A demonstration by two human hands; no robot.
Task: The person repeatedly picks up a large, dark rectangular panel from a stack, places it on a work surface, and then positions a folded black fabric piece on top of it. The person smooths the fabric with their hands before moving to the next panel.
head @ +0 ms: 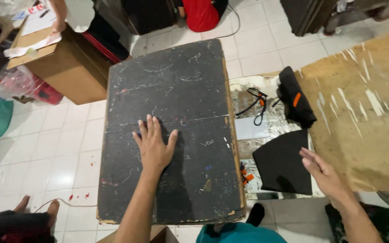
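The fingers (148,130) of the left hand (153,146) were spread a little and lay flat, pressed on the black board (176,90), holding nothing. The right hand (323,173) was open too, its fingers straight and close together, in the air just beside the black cloth (284,164), at about its 3 o'clock, not touching it. The board lay on top of something low in the middle of the white floor (68,148). Its long side ran from 6 o'clock to 12 o'clock, pointing away from the person. The board's near edge stuck out past what was under it, so a hard push there could maybe tip it. The cloth lay flat on a shiny sheet (253,128) at the board's 3 o'clock, and might slide on it. A rolled black bundle (296,96) lay beyond.
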